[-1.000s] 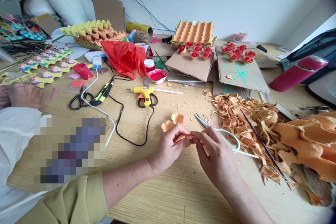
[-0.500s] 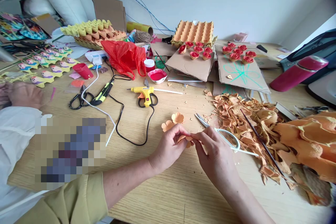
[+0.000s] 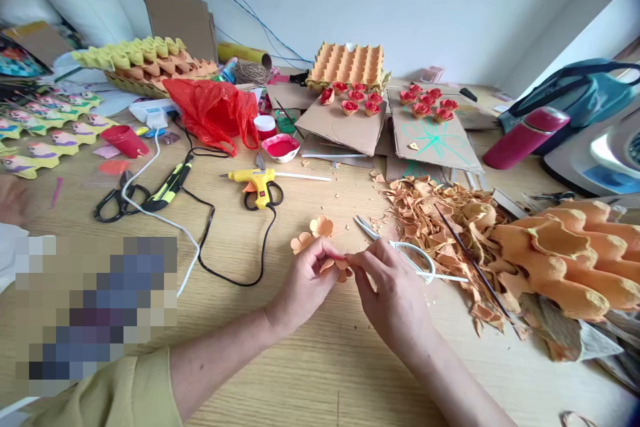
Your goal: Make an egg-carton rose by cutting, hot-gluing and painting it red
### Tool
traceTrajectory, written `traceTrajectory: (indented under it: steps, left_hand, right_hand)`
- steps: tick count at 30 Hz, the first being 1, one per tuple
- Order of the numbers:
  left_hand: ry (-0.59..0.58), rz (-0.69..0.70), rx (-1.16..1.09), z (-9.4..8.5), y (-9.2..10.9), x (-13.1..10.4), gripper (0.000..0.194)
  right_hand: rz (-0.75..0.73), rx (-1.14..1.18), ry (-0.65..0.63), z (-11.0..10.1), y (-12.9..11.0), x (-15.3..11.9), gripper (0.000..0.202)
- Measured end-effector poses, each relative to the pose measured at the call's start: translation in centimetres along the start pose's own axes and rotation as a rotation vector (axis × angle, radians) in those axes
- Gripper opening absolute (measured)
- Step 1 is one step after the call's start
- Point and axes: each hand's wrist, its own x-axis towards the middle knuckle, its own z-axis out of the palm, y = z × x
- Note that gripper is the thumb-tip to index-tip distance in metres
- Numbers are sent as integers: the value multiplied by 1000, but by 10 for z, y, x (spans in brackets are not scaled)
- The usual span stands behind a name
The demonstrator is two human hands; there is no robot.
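Between my fingertips is a small orange carton piece [image 3: 343, 266] with petal-like edges. My left hand [image 3: 306, 283] pinches it from the left, and my right hand [image 3: 393, 293] pinches its right side. Parts of it are hidden by my fingers. Two orange flower-shaped cutouts [image 3: 321, 227] lie on the table just beyond my left hand. Scissors with white handles [image 3: 416, 259] rest beyond my right hand, blades pointing left and away. A yellow glue gun [image 3: 257, 185] lies farther off to the left, near dark-handled scissors.
Orange scraps [image 3: 430, 213] and an egg carton [image 3: 565, 253] cover the right side. Red flowers [image 3: 350, 107] stand on cardboard [image 3: 345, 127] at the back. A red paint bowl [image 3: 281, 147], red bag [image 3: 215, 110] and cables lie left. Another person's hand [image 3: 11, 200] shows at the left edge.
The view has turned right, so the table items appear farther left. Both my hands still hold the orange piece, with only slight finger movement.
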Motion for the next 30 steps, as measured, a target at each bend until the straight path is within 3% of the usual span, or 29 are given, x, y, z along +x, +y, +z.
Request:
traceTrajectory:
  steps: [7,15,23,30]
  left_hand:
    - [8,-9,-44,0,3,1,26]
    - [6,67,72,-1,-3,2,5]
    - [61,56,122,-3,-7,3,10]
    - [67,43,6,-1,-7,2,11]
  right_hand:
    - [-58,-145,33,0,-2,-2,20]
    - [-57,-220,38,1,1,0,18]
    - [22,-101,20,-5,2,-1,17]
    - [77,-35,-43,-1,-4,-4,16]
